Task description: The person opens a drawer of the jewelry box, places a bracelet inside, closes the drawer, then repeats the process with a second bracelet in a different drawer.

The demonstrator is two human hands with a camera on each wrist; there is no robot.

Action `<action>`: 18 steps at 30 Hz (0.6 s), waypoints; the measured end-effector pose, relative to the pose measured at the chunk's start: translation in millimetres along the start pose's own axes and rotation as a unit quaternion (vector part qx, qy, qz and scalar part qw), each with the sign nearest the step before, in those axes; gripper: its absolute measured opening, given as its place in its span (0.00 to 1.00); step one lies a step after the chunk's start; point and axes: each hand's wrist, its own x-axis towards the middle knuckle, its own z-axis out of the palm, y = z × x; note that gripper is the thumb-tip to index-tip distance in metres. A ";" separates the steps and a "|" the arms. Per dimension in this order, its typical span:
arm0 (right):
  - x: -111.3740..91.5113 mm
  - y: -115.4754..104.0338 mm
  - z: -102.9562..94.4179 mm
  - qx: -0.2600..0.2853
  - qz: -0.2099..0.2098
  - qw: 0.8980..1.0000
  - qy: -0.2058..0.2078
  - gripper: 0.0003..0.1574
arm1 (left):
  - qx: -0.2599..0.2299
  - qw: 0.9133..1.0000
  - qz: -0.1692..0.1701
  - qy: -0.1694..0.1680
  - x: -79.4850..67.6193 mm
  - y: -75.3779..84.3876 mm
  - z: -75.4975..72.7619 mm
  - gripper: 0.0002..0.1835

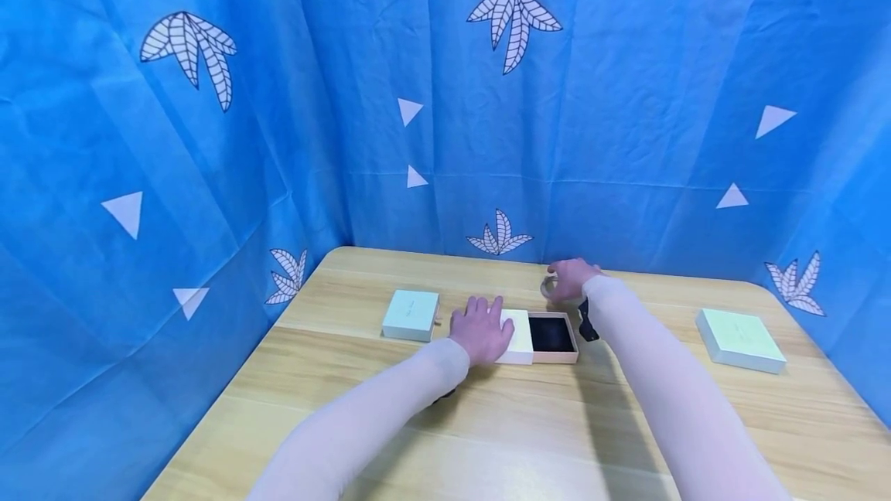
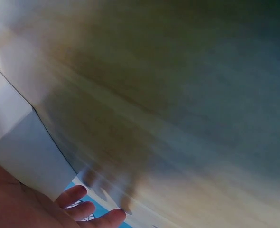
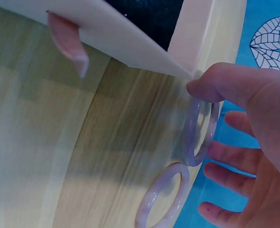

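On the table lies a drawer box, its white sleeve [image 1: 518, 337] at the left and its pink drawer [image 1: 554, 358] with a black lining [image 1: 551, 334] pulled out to the right. My left hand [image 1: 480, 331] rests on the sleeve's left part with fingers spread and fairly straight. Just behind the drawer, my right hand [image 1: 575, 279] pinches a pale lilac bangle [image 3: 191, 135] between thumb and fingers. Beside it, in the right wrist view, a second similar bangle [image 3: 147, 204] lies on the table. A pink ribbon tab [image 3: 68, 42] hangs from the drawer's end.
A closed pale blue box [image 1: 411, 315] with a small tab sits left of my left hand. Further right is a pale green-topped box [image 1: 741, 339]. Blue patterned curtain [image 1: 612, 99] hangs behind the wooden table [image 1: 515, 431].
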 end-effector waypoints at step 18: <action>-20.7 -5.2 -17.4 0.004 -0.026 1.000 -0.001 0.45 | -0.003 1.000 0.005 0.001 -1.5 -0.6 -1.7 0.37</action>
